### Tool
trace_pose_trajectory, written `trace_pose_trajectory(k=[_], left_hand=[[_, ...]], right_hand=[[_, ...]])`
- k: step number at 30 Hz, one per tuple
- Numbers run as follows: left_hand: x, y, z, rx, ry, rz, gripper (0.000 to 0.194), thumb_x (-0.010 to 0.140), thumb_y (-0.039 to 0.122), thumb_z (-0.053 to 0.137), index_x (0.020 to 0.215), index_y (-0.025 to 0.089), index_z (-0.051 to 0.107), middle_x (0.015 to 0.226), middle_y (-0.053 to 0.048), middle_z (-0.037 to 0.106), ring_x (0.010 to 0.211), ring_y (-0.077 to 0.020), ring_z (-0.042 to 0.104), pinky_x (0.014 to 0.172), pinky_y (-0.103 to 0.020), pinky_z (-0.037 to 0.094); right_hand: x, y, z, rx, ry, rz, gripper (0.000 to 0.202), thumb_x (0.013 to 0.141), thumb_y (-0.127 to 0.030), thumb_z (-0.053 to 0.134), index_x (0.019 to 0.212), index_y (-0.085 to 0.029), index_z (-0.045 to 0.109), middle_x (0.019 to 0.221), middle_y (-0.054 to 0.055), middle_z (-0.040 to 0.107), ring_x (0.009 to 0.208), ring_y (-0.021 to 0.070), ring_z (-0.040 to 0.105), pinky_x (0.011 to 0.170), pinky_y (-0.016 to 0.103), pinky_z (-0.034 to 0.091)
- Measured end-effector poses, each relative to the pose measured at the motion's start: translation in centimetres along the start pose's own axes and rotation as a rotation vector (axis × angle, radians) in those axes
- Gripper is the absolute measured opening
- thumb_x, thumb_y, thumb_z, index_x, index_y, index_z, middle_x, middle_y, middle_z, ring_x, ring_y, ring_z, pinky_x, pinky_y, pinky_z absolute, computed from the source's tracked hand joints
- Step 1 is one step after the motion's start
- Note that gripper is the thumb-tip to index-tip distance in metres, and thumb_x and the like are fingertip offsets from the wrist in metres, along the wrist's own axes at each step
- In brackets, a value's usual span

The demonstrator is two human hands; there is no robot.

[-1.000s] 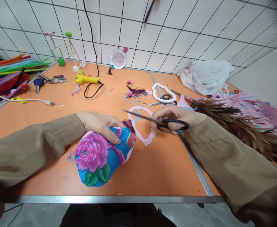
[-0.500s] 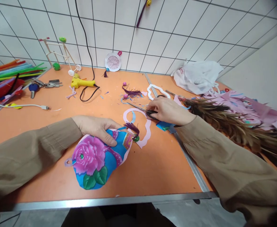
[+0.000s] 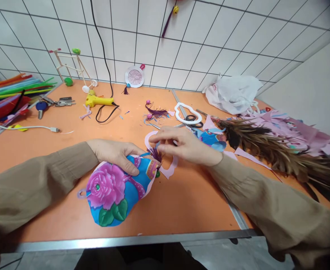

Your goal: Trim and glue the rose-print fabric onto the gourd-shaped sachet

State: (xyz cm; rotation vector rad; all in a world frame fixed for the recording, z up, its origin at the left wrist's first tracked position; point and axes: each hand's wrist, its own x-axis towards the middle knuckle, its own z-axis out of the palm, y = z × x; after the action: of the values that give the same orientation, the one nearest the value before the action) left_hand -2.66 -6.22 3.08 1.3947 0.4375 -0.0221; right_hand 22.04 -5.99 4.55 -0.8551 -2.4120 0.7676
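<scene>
My left hand (image 3: 121, 155) is closed on the upper edge of a blue fabric piece (image 3: 111, 191) with a large pink flower, green leaves and a pink backing, its thumb on the front. A dark purple tassel (image 3: 155, 154) and a green bead (image 3: 157, 174) hang at its right end; a small loop (image 3: 81, 194) sticks out at the left. Just right of the tassel is my right hand (image 3: 178, 144), open, thumb and fingers apart, with nothing visible in it. Beneath it lies a pink paper outline (image 3: 170, 172), partly hidden. Behind it rest scissors with black handles (image 3: 198, 124).
A yellow glue gun (image 3: 98, 100), keys (image 3: 42, 106) and a white cable (image 3: 35, 127) lie on the left. Behind are a white cloud-shaped frame (image 3: 181, 117) and another purple tassel (image 3: 157, 111). Brown feathers (image 3: 255, 142), pink scraps (image 3: 291, 131) and a white plastic bag (image 3: 232, 93) occupy the right.
My right hand has let go of the scissors, which now lie on the table, and has moved left and nearer to the tassel. My left hand keeps its hold on the fabric piece.
</scene>
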Motion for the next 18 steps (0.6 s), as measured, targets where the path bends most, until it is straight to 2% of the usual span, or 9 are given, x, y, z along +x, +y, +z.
trace_pose_trajectory(k=[3,6,9,13,18], left_hand=[[0.0,0.1,0.0,0.011,0.0,0.004,0.034,0.079,0.035,0.077,0.107,0.017,0.071,0.094,-0.002,0.076,0.079,-0.0151,0.069,0.073,-0.022,0.056],[0.0,0.2,0.1,0.02,0.002,-0.011,0.032,0.078,0.035,0.078,0.103,0.017,0.071,0.088,-0.002,0.075,0.074,-0.0146,0.068,0.069,-0.022,0.056],[0.0,0.2,0.0,0.013,0.015,-0.004,0.032,0.077,0.034,0.078,0.103,0.017,0.071,0.09,-0.002,0.075,0.075,-0.0144,0.068,0.07,-0.021,0.055],[0.2,0.3,0.0,0.035,-0.006,0.043,0.035,0.079,0.035,0.076,0.11,0.018,0.071,0.104,-0.004,0.074,0.088,-0.017,0.068,0.079,-0.023,0.054],[0.1,0.3,0.0,0.049,-0.005,0.019,0.038,0.08,0.037,0.075,0.113,0.019,0.071,0.099,-0.004,0.074,0.086,-0.0171,0.067,0.079,-0.024,0.053]], right_hand=[[0.2,-0.9,1.9,0.039,0.0,-0.163,0.013,0.087,-0.026,0.062,0.081,-0.018,0.069,0.085,0.006,0.067,0.084,0.0181,0.062,0.078,0.033,0.049],[0.1,-1.3,2.4,-0.034,0.042,-0.255,0.021,0.09,-0.02,0.056,0.07,-0.019,0.06,0.078,0.005,0.064,0.08,0.0184,0.06,0.076,0.034,0.048],[0.1,-1.3,2.0,-0.17,0.113,-0.323,0.02,0.091,-0.014,0.05,0.073,-0.019,0.055,0.079,0.006,0.063,0.081,0.0203,0.058,0.077,0.037,0.047],[0.1,-1.2,1.6,-0.241,0.233,-0.392,0.018,0.092,-0.014,0.049,0.076,-0.02,0.055,0.086,0.008,0.065,0.084,0.0209,0.058,0.077,0.038,0.048],[0.2,-1.0,1.8,-0.265,0.195,-0.446,0.018,0.092,-0.013,0.05,0.076,-0.02,0.054,0.086,0.008,0.067,0.082,0.0201,0.06,0.077,0.037,0.047]])
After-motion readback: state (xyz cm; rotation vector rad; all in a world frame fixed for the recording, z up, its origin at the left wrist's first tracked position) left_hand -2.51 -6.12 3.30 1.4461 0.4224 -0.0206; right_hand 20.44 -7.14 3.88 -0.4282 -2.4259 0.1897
